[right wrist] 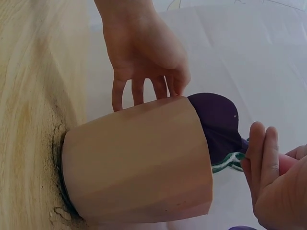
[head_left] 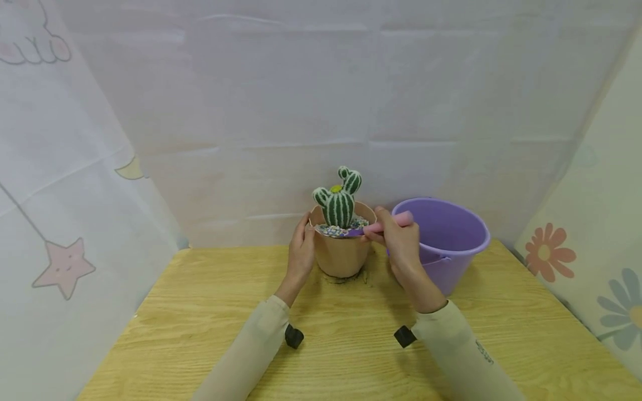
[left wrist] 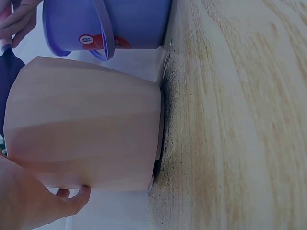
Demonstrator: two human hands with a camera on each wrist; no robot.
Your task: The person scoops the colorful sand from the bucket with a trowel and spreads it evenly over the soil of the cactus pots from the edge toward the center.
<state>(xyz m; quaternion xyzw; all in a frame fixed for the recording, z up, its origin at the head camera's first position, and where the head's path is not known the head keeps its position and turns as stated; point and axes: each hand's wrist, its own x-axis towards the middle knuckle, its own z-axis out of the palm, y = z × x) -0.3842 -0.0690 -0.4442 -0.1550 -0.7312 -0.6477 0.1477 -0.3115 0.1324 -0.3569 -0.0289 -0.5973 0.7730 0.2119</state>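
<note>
A tan faceted pot (head_left: 342, 257) stands on the table near the back wall. In it is a green and white knitted-looking cactus (head_left: 338, 209) with a yellow top, set among multicoloured pebbles (head_left: 331, 229). My left hand (head_left: 302, 252) rests its extended fingers against the pot's left side, thumb near the rim. My right hand (head_left: 404, 244) grips the pink handle of a small shovel (right wrist: 213, 117). Its dark purple blade lies over the pot's opening at the rim, above the pebbles. Part of the cactus is hidden behind the blade in the right wrist view.
Close to the right of the pot stands a purple bucket (head_left: 453, 267), partly behind my right hand. Dark soil (right wrist: 60, 191) is scattered round the pot's base on the wooden table (head_left: 200, 317). Pale printed cloth (head_left: 281, 100) hangs behind and at both sides.
</note>
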